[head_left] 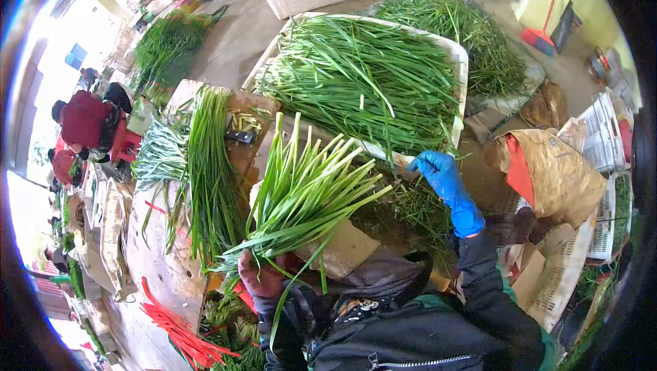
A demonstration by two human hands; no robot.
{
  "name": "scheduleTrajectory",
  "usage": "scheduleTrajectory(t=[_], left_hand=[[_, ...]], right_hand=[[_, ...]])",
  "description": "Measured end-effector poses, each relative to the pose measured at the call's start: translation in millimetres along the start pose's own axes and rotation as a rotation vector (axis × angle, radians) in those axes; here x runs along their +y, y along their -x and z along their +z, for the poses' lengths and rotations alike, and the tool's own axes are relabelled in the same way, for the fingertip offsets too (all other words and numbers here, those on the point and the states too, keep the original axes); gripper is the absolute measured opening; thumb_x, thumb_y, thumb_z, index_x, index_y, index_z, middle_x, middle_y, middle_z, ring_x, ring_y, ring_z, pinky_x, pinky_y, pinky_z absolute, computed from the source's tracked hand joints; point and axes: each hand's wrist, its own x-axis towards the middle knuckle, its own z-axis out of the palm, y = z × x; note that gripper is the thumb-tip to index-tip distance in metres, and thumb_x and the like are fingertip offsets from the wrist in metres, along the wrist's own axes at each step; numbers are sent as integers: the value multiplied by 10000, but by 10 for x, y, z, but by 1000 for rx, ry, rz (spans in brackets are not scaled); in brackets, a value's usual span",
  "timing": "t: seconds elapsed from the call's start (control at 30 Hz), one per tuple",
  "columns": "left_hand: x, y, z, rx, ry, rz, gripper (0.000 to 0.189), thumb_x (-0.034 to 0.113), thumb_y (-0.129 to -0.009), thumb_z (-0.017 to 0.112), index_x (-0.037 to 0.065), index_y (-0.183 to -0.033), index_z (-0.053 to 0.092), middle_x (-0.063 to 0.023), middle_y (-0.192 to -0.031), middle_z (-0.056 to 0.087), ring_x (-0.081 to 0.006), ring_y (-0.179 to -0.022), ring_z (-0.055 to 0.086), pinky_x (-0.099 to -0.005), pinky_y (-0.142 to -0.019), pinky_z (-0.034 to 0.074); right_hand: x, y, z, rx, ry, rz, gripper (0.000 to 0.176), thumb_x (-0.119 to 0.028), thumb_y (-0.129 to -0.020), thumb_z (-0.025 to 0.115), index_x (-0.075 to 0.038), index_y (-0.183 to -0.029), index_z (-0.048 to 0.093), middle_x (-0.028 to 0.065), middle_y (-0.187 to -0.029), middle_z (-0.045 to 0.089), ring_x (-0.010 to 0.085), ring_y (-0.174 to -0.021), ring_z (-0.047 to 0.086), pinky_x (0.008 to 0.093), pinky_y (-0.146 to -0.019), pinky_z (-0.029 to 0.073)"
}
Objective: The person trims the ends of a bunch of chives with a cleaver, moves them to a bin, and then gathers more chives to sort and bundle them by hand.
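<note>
My left hand (259,275), in a dark red glove, is closed round the leafy lower end of a bunch of garlic chives (308,186). The pale stem ends fan up and to the right over my lap. My right hand (438,172), in a blue glove, is at the near right edge of a white crate (460,90) heaped with loose garlic chives (363,77). Its fingers are pressed together and point left; whatever they may pinch is too small to make out. Left of my bunch, trimmed garlic chives (209,165) lie on a wooden board (157,227).
A dark-handled blade (241,137) lies by cut stem ends on the board. Red ties (181,326) hang at its near corner. More greens (465,35) are piled behind the crate. Brown paper (551,172) and white baskets (606,131) stand right. People (85,121) work at left.
</note>
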Motion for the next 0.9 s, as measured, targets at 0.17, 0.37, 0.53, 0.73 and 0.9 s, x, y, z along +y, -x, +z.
scheduleTrajectory(t=[0.17, 0.37, 0.53, 0.73, 0.9], left_hand=[[51, -51, 10, -42, 78, -84, 346, 244, -809, 583, 146, -1136, 528, -109, -1137, 578, -326, -1039, 559, -525, -825, 493], [99, -31, 1, -39, 52, -58, 317, 202, -794, 580, 143, -1100, 528, -113, -1133, 577, -331, -1035, 561, -535, -812, 499], [124, 35, 86, -72, -45, 7, 317, 202, -817, 562, 96, -1114, 532, -138, -1070, 610, -308, -943, 605, -466, -723, 549], [65, 32, 99, -30, -44, 58, 286, 208, -826, 550, 56, -1069, 542, -174, -1059, 613, -326, -909, 619, -463, -744, 548], [171, 24, -59, -188, -38, 10, 337, 175, -804, 556, 16, -1099, 532, -154, -1108, 584, -307, -997, 580, -447, -864, 484]], right_hand=[[-144, 59, -60, -157, 46, 188, 202, -221, -857, 629, -21, -864, 655, -9, -686, 591, 74, -647, 490, 264, -618, 430], [-171, 18, 464, -381, 13, 59, 285, -176, -785, 698, -45, -1030, 636, 94, -889, 671, 134, -785, 611, 319, -740, 485], [64, -5, 825, -387, -386, 178, 165, -67, -789, 639, -39, -950, 658, 87, -881, 671, 130, -798, 605, 303, -738, 483], [200, 60, 740, -73, -87, 64, 114, -23, -777, 608, -34, -875, 665, 85, -739, 627, 143, -702, 590, 290, -643, 472], [188, 15, 422, 60, -178, 120, 81, -88, -804, 624, -25, -763, 654, 80, -704, 643, 142, -684, 607, 281, -633, 484]])
